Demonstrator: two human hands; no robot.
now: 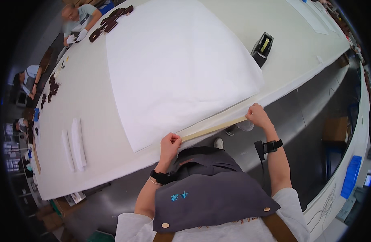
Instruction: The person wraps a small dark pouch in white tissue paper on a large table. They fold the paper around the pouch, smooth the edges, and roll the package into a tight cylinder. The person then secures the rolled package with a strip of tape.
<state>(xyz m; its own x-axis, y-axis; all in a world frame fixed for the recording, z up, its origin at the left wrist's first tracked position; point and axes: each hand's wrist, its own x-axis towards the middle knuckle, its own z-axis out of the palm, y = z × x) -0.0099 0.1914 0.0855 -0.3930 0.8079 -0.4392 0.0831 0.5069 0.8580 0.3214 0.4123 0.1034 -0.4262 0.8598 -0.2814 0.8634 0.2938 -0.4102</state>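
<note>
A strip of pale yellow tape [213,129] stretches taut between my hands, just off the near edge of the table. My left hand [169,146] pinches one end of it, beside the near corner of a large white sheet [173,68]. The other end is pinched by my right hand [258,115], farther right along the same edge. The sheet lies flat on the table, its near edge running behind the strip. A black tape dispenser [262,49] with a yellowish roll stands to the right of the sheet.
Two narrow white rolls [78,143] lie on the pale table [97,117] at left. Dark brown cases [108,22] sit along the far left edge, where a person in white gloves [78,24] works. A cardboard box [335,129] stands at right.
</note>
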